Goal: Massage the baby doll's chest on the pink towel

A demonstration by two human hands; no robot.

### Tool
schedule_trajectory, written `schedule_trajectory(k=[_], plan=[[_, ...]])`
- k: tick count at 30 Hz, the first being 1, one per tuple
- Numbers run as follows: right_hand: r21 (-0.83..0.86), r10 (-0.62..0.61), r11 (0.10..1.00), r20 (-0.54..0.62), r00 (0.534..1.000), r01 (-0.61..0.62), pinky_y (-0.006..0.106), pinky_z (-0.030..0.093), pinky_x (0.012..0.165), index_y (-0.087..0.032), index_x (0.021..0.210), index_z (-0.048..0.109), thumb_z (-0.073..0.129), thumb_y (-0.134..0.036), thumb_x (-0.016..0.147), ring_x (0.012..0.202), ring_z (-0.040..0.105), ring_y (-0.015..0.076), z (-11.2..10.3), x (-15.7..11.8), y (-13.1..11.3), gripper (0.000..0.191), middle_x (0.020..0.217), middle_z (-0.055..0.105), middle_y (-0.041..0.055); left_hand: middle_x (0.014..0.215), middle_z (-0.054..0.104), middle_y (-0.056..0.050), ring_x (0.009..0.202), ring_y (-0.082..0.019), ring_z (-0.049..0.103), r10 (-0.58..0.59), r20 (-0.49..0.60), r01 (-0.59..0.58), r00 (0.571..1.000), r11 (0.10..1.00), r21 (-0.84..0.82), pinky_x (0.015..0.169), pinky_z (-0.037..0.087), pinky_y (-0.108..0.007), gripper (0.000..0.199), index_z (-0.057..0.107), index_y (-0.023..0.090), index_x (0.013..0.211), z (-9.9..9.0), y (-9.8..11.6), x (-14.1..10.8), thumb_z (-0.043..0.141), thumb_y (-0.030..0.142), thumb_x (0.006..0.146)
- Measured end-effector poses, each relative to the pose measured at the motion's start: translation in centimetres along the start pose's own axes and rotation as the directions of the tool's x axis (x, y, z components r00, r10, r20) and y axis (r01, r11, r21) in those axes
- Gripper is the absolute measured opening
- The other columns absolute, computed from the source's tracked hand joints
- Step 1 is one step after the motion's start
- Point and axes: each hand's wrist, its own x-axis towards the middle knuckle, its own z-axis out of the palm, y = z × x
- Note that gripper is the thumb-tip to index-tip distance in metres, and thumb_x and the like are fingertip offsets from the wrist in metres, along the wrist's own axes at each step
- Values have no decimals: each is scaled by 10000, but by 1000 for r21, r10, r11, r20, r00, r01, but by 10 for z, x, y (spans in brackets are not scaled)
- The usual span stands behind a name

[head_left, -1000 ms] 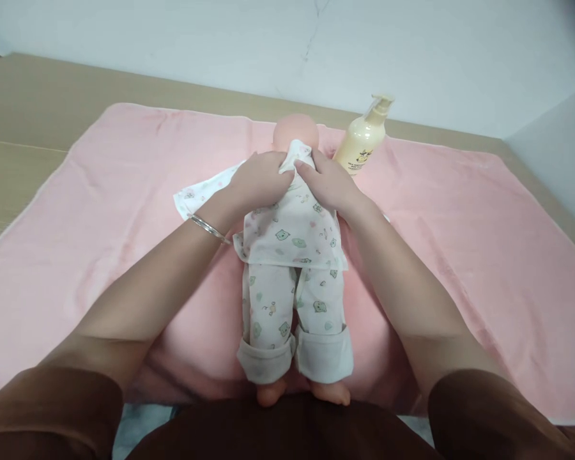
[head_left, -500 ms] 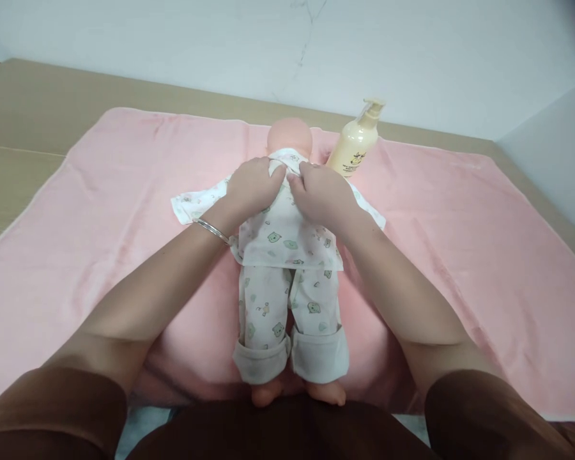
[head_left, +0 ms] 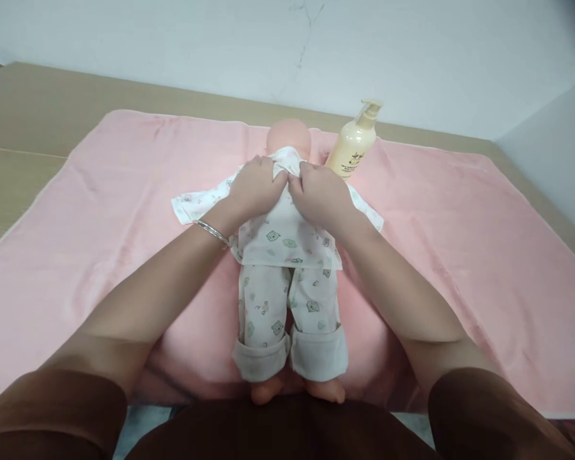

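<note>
Thumbs that were slightly apart 1 second ago now meet, and the 2 hands have settled a little lower on the doll's [head_left: 289, 137] chest, baring more of the right-hand sleeve [head_left: 368, 212]. Between them lies the top [head_left: 290, 241], white with green animal prints, spread over the doll's body. The left hand [head_left: 257, 185] pinches its cloth near the neck, and the right hand [head_left: 322, 195] does the same just beside it, so both grips are clamped on the top. Exactly how the fingertips fold the cloth I cannot tell.

Just beyond the grip is the doll's bald head. To the grip's left, the other sleeve [head_left: 199, 203] reaches out past the forearm, which wears a silver bracelet [head_left: 211, 233]. Nearer the person than the grip come the top's lower edge, the printed trousers [head_left: 311, 300] with 2 turned-up cuffs [head_left: 319, 354], and 2 feet [head_left: 326, 391].

Past the right hand, a yellow pump bottle [head_left: 353, 147] stands near the doll's head. All around the grip spreads a pink mat [head_left: 460, 255], laid on a wooden table [head_left: 29, 121]. Farthest off, a pale wall [head_left: 172, 45] shows a thin crack [head_left: 308, 32].
</note>
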Motion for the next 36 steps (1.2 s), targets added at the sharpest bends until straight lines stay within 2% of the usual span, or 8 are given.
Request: schedule_trajectory(k=[5,9,13,16,20,24,29,36], plan=[[26,10,1000,17,1000,-10,541,558,999,-104,1142,675,315,-341,1072,1158,696,411,-2,0,-1,437,1202,738,243,1214,742,-160,1097,-299,683,-40,22,41,999,998,-54,1056,579,-457,491,676,163,1152,-1,-8,7,336,493,1022],[193,69,978,55,996,-79,574,528,1080,-153,1171,665,372,-485,1052,1254,658,412,6,17,18,458,1351,710,217,1282,701,-222,1228,-336,655,-39,20,37,999,997,73,1152,523,-500,492,672,90,1180,-5,10,-7,287,363,1040],[212,74,974,44,996,-81,607,477,1152,-103,1315,621,370,-490,1045,1354,610,427,11,24,27,535,1476,645,244,1131,713,-185,1197,-311,662,2,23,-5,1000,994,110,1152,521,-479,373,691,124,1094,-6,20,-16,350,250,1011],[184,70,980,52,996,-78,602,473,1159,-80,1323,624,338,-467,1068,1363,608,429,9,20,21,545,1457,654,256,1016,699,-156,1147,-295,665,43,1,-43,999,995,87,1146,521,-473,320,697,151,1014,-4,17,-14,388,226,986],[69,77,994,29,997,-79,582,467,1160,-49,1262,644,288,-398,1103,1349,610,430,4,7,2,523,1348,687,281,1019,694,-154,1087,-301,666,9,22,-10,1000,997,81,1113,528,-503,348,674,148,934,-2,8,-2,352,271,981],[-11,31,999,-15,999,-31,544,495,1119,-43,1198,663,284,-291,1089,1306,624,417,1,-4,-10,466,1282,703,279,925,681,-119,998,-268,654,2,9,-2,1000,1000,17,1045,551,-457,364,635,183,854,1,2,6,327,329,983],[81,36,996,20,999,-37,554,527,1076,-159,1046,681,371,-340,1067,1155,691,384,0,8,3,360,1167,758,203,1037,708,-149,1094,-287,653,-38,-21,38,999,999,-12,1083,549,-452,374,652,175,960,4,4,3,333,366,1001],[100,90,990,65,994,-96,578,530,1094,-111,1179,672,331,-351,1065,1242,679,406,0,15,8,432,1304,729,233,1155,718,-193,1142,-307,659,-38,-23,39,999,999,24,1122,543,-478,435,665,136,1038,5,6,2,308,385,1016]])
